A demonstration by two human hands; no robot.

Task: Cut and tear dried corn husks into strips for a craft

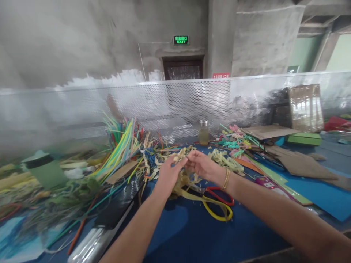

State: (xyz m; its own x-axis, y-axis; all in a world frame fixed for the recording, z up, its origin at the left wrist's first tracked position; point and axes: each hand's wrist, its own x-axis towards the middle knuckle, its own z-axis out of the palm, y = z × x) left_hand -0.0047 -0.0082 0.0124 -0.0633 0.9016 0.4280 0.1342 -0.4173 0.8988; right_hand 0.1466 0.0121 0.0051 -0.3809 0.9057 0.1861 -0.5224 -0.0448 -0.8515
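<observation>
At the centre of the blue counter point(192, 233), the left hand point(168, 175) and right hand point(203, 166) meet fingertip to fingertip, each grip closed on one clump of pale yellow paper shreds point(181, 154). The shreds lie between the hands, at 1 o'clock from the left and 9 o'clock from the right, equally near both. Loose tails hang toward 6 o'clock, with their long axis running roughly 12 to 6. Scissors point(218, 202) with red and yellow handles lie flat at 5 o'clock of the hands, partly under the tails. A heap of coloured strips point(123, 146) spreads at 10 o'clock, a bottle point(203, 133) stands at 12 o'clock and cardboard point(296, 164) lies at 3 o'clock. A perforated screen point(175, 102) closes the far edge.
</observation>
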